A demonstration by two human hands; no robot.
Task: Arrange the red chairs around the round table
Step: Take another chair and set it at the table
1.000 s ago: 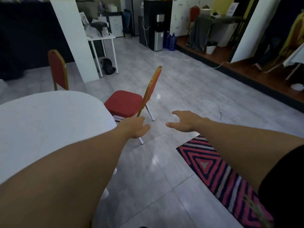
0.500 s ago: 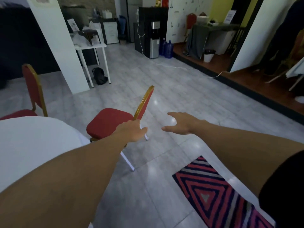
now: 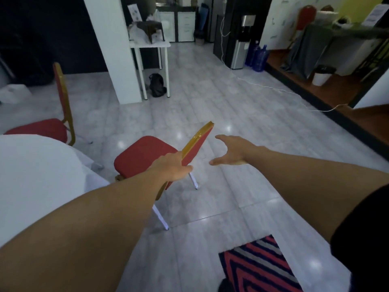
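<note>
A red chair (image 3: 145,153) with a gold frame stands at the middle of the view, seat turned toward the round table with a white cloth (image 3: 40,175) at the left. My left hand (image 3: 173,166) is closed on the near edge of its backrest. My right hand (image 3: 230,151) hovers open just right of the backrest, fingers spread, touching nothing. A second red chair (image 3: 45,128) stands at the table's far side, its backrest upright.
A striped red and dark rug (image 3: 261,266) lies at the lower right. A white pillar (image 3: 111,49) and a small white side table (image 3: 151,60) stand behind the chairs. A white cable (image 3: 273,88) runs across the floor toward a raised wooden step (image 3: 328,95).
The view has swung right and closer to the chair. My left hand has closed on the backrest edge. My right hand has moved nearer the backrest with fingers spread wider.
</note>
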